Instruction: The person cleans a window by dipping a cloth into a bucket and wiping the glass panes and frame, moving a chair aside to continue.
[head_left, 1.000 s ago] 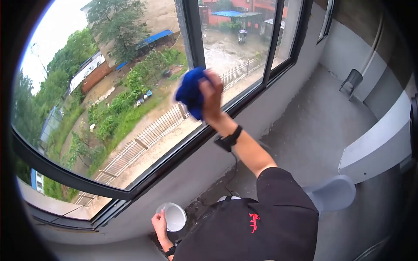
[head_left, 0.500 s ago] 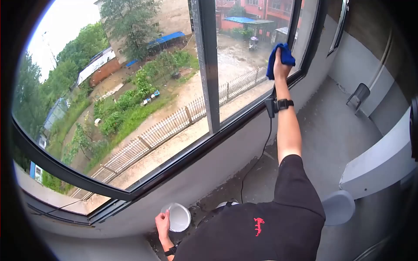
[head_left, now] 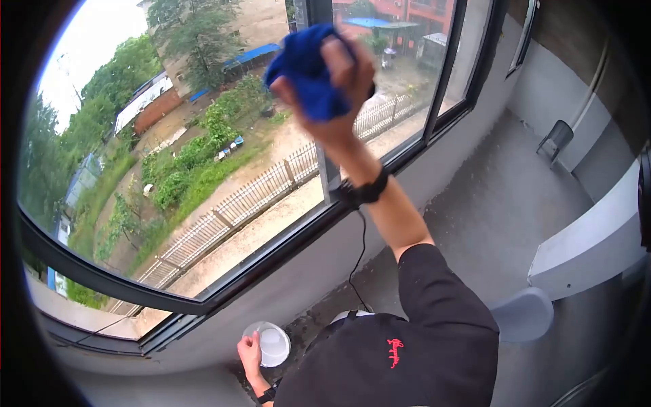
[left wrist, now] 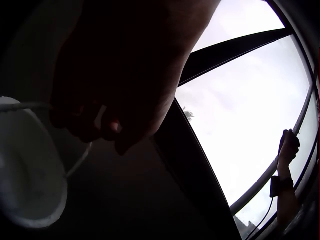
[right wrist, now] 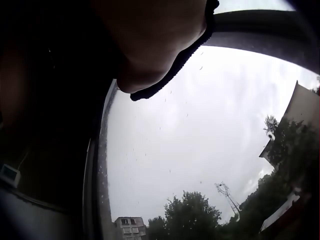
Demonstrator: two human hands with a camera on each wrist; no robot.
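My right hand [head_left: 339, 95] grips a bunched blue cloth [head_left: 308, 74] in front of the window, over the upright frame bar. In the right wrist view, the dark edge of the cloth [right wrist: 172, 72] shows beside the hand [right wrist: 155, 45] against the glass. Low by the wall, my left hand [head_left: 249, 353] holds a white bucket [head_left: 274, 344] at its rim side. The left wrist view shows the fingers of that hand [left wrist: 115, 85] curled round the thin handle, with the bucket [left wrist: 30, 170] hanging at the left.
The black window frame [head_left: 251, 271] runs diagonally above the grey wall [head_left: 298, 271]. A cable [head_left: 359, 258] hangs from the right wrist. A pale stool [head_left: 525, 315] stands at the right, and a dark chair [head_left: 557, 139] farther back. A white beam [head_left: 583, 251] juts in at right.
Over the last second my right hand swung right along the window with the cloth, then back left and higher, nearer the camera. The left hand stays with the bucket.
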